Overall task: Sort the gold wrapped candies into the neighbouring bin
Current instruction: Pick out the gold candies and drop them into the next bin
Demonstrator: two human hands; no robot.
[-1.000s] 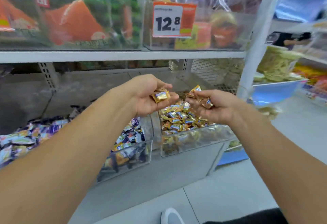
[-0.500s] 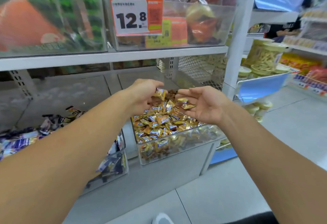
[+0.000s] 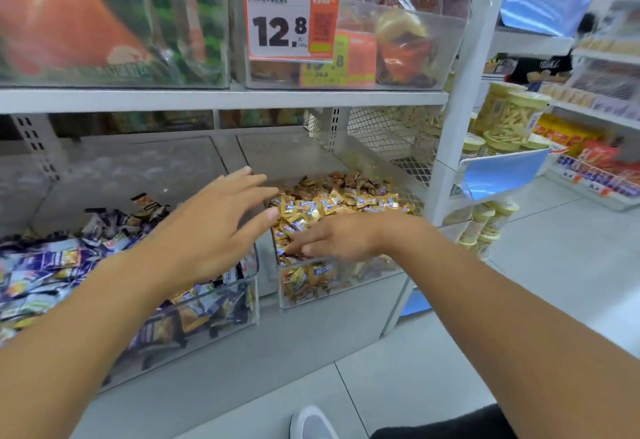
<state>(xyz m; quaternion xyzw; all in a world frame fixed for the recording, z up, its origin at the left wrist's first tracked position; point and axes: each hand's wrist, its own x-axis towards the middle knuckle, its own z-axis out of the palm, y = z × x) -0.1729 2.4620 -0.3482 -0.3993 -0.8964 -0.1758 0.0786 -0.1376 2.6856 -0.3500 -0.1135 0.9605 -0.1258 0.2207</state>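
Two clear bins: left hand [image 3: 211, 230] spread, empty; right hand [image 3: 332, 237] fingering gold candies [image 3: 332, 203].

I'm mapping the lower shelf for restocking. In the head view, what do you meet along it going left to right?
Bin of purple and white packets → left hand → bin of gold wrapped candies, with the right hand reaching in → white shelf post → tubs of yellow snacks.

White metal shelving [image 3: 221, 99] (a price tag [image 3: 289, 23] reads 12.8) over pale floor tiles [image 3: 561, 265].
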